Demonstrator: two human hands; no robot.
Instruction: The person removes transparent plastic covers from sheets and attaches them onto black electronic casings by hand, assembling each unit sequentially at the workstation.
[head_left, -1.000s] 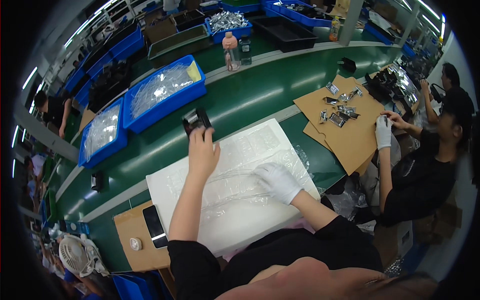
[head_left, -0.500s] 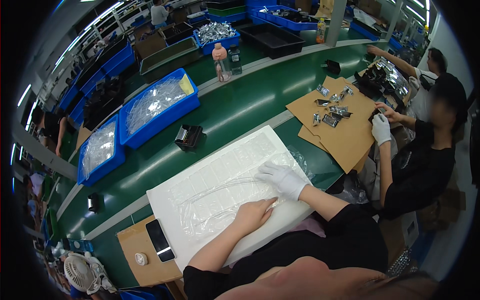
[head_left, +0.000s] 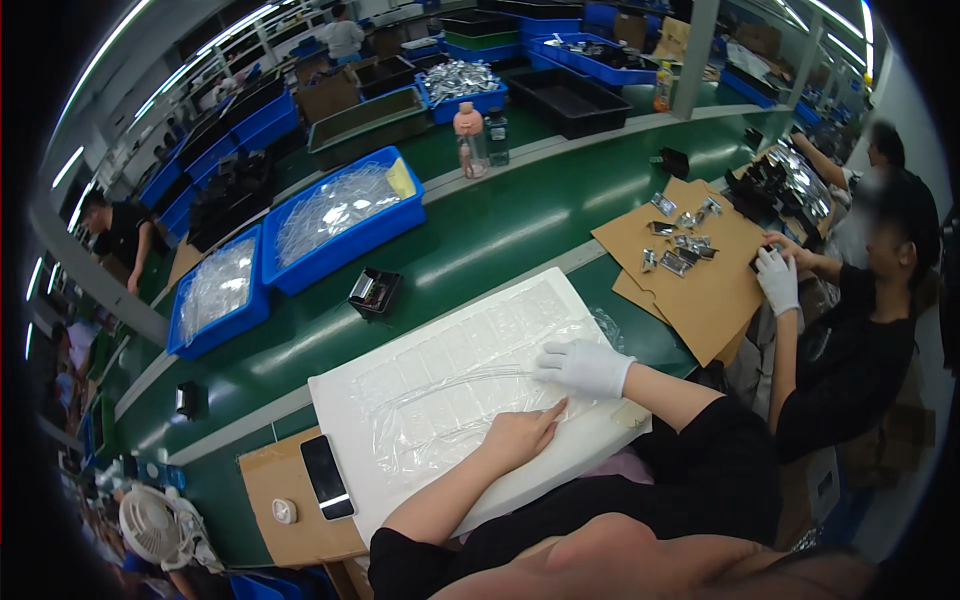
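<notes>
A white foam board [head_left: 440,345] lies in front of me, with rows of shallow rectangular pockets on top. Clear plastic film [head_left: 410,440], wrinkled and shiny, covers much of its near half. My left hand [head_left: 522,438] is bare and rests on the film, index finger stretched out and the other fingers partly curled. Beside it on the right, my right hand [head_left: 585,368] in a white glove lies flat over the film, fingers extended. The two hands are close but apart. Whether either pinches an edge of the film is not visible.
A phone [head_left: 327,478] and a white roll [head_left: 285,511] lie on cardboard at left. Beyond the board runs a green belt with a black box [head_left: 376,292] and blue trays [head_left: 345,215] of clear plastic pieces. At right, a co-worker handles small parts by brown cardboard [head_left: 690,290].
The whole view has shifted slightly. My left index finger now points out straighter, toward the glove. My right hand stays flat on the film. The black box sits farther left relative to the trays.
</notes>
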